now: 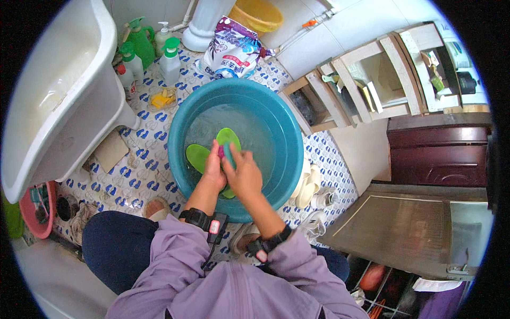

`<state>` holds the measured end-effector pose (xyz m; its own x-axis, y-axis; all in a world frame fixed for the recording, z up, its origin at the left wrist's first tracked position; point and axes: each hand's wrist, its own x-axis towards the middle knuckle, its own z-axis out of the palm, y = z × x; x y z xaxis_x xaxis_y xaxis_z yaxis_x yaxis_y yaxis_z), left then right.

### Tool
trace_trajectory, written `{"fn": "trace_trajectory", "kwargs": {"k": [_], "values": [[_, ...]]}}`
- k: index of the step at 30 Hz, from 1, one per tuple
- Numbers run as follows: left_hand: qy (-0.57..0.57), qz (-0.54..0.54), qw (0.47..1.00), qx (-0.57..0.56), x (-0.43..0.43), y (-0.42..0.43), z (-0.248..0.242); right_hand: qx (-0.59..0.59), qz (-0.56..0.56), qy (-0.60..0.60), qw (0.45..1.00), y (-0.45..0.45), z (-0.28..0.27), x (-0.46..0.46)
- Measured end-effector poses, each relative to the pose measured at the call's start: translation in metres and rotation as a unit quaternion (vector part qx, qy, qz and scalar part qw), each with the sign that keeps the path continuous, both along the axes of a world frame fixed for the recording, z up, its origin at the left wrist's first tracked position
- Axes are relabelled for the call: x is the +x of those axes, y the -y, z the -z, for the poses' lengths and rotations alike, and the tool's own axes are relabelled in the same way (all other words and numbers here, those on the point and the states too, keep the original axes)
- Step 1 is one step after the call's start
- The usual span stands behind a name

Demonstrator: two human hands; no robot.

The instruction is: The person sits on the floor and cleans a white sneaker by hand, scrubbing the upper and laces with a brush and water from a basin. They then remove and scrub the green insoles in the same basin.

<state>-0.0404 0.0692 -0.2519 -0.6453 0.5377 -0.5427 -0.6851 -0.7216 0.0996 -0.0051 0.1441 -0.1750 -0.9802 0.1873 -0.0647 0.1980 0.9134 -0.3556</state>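
Note:
Before me a large teal plastic basin (pixel 287 155) holds cloudy water (pixel 247 119). My left hand (pixel 214 169) grips a green slipper (pixel 228 136) over the basin. Part of its sole shows above my hands, and a bit of green shows below them. My right hand (pixel 244 173) is closed around a small teal thing (pixel 228 151), perhaps a scrubbing brush, pressed against the slipper. A purple patch (pixel 221 151) shows between the hands; I cannot tell what it belongs to. A second green slipper (pixel 197 158) lies in the basin, left of my left hand.
A white bathtub (pixel 83 115) stands at the left. Several bottles (pixel 170 60), a printed bag (pixel 231 56) and a yellow basin (pixel 259 18) are beyond the teal basin. At the right are cream slippers (pixel 308 185), sneakers (pixel 314 223), a wooden rack (pixel 354 79) and a door (pixel 398 231).

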Motion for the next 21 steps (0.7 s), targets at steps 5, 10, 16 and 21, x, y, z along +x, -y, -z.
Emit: {"fn": "trace_trajectory", "kwargs": {"k": [5,10,16,21], "values": [[-0.028,0.019,0.999,-0.029,0.008,-0.015,0.006,0.062,0.032,-0.032,0.997,-0.017,0.001,-0.041],[0.061,-0.026,0.997,-0.043,-0.007,0.005,0.016,-0.05,-0.017,0.075,0.996,-0.003,0.024,-0.003],[-0.013,0.008,0.999,-0.041,0.01,-0.013,0.034,0.028,0.052,0.015,0.998,-0.054,0.081,-0.046],[0.016,-0.021,1.0,-0.008,0.002,0.005,0.052,0.008,0.186,-0.029,0.982,-0.101,0.123,-0.033]]}}
